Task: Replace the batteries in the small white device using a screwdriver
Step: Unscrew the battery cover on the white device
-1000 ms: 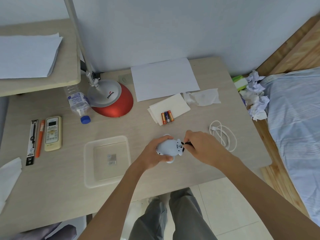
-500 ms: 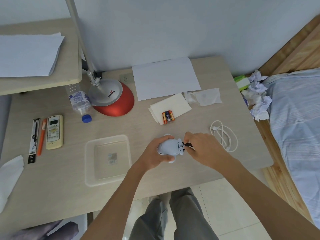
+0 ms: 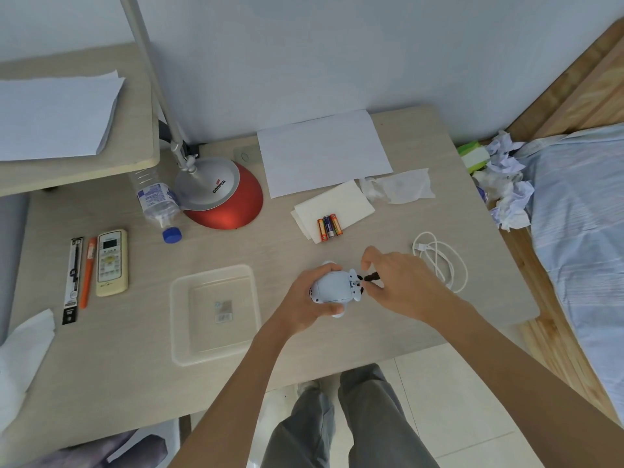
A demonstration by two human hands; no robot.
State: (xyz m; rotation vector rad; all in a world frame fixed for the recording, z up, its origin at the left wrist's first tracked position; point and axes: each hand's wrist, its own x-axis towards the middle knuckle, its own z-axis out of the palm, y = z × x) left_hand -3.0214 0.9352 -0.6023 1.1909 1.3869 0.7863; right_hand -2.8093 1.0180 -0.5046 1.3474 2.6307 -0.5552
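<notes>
Left hand (image 3: pixel 304 297) grips the white device (image 3: pixel 332 286); right hand (image 3: pixel 400 280) pinches the screwdriver (image 3: pixel 371 276) at its right end (better keep it straight, pressing).

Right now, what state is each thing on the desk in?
Device, held in the left grip.
Screwdriver, pinched in the right grip, tip at the device's end.
Batteries, three, lying side by side on a napkin.
Bottle, on its side, capped.
Cable, coiled loosely.
Tray, open side up.
Remote, face up.
</notes>
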